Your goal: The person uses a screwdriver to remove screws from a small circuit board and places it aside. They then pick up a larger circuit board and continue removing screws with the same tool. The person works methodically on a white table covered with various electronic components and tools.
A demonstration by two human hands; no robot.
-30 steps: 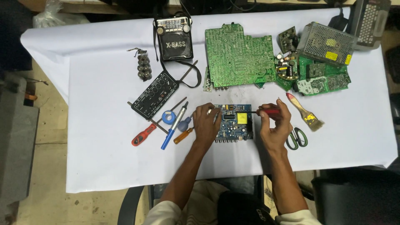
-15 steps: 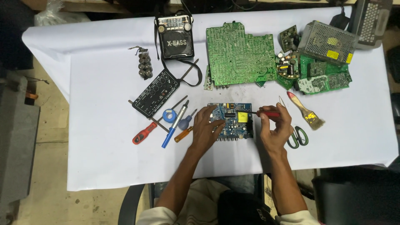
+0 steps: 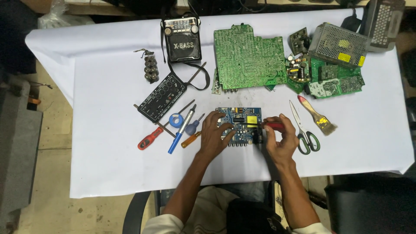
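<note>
A small blue circuit board (image 3: pixel 242 123) with a yellow patch lies on the white-covered table (image 3: pixel 108 164) in front of me. My left hand (image 3: pixel 214 136) rests on the board's left part, fingers spread, holding it down. My right hand (image 3: pixel 279 138) grips a red-handled screwdriver (image 3: pixel 271 126), whose dark shaft points left onto the board near the yellow patch.
Left of the board lie a red screwdriver (image 3: pixel 149 138), a blue one (image 3: pixel 181 130), an orange one (image 3: pixel 190 139) and a blue tape roll (image 3: pixel 176 120). Scissors (image 3: pixel 303 134) and a brush (image 3: pixel 318 117) sit right. Behind: black panel (image 3: pixel 162 96), radio (image 3: pixel 182 40), large green board (image 3: pixel 247 56), more boards, metal box (image 3: pixel 340 43).
My view has shifted slightly. The screwdriver tip has moved a little further left across the blue board; my left hand stays pressed on the board.
</note>
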